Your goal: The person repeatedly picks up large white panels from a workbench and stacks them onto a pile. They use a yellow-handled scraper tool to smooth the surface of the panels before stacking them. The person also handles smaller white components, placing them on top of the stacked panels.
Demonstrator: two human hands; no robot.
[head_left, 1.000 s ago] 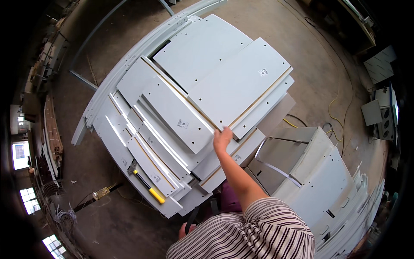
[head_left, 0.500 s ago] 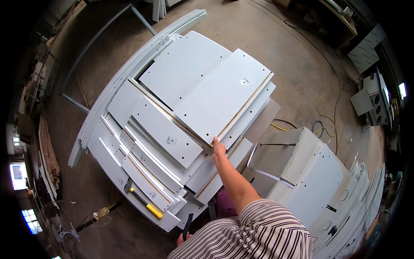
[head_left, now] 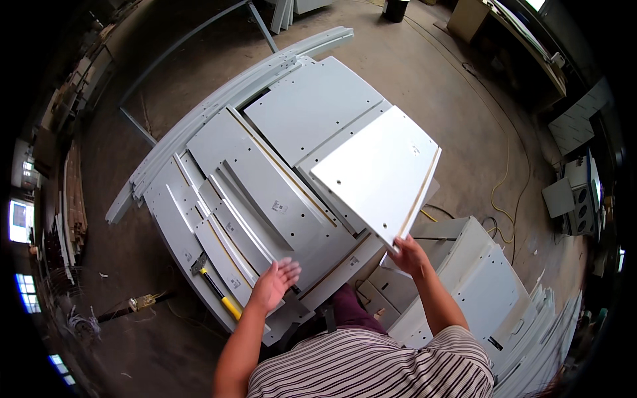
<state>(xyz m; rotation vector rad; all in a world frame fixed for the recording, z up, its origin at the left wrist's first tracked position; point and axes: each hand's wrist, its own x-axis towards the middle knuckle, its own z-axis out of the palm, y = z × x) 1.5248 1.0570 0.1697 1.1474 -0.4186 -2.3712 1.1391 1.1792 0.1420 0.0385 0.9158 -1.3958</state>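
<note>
My right hand [head_left: 410, 255] grips the near corner of a white panel [head_left: 378, 169] with drilled holes and a brown strip along one long edge. That panel is tilted up off the pile, its near end raised. My left hand [head_left: 275, 284] is open and holds nothing, fingers spread above the near side of the stacked white panels [head_left: 312, 106]. Below it, left of my forearm, lies a hammer [head_left: 215, 292] with a black and yellow handle, resting on the narrower panels. Another white panel with a label [head_left: 279, 202] lies in the middle of the pile.
Long white rails [head_left: 219, 93] run along the pile's far left side. A beige cabinet [head_left: 424, 292] stands at the right, with more white panels [head_left: 481, 292] beside it. A yellow cord [head_left: 507, 169] crosses the floor. A metal frame [head_left: 182, 43] lies at the far left.
The panel under my right hand has been lifted and shifted toward the right, tilting. My left hand, previously low by a black strap-like thing, has come up over the pile, open.
</note>
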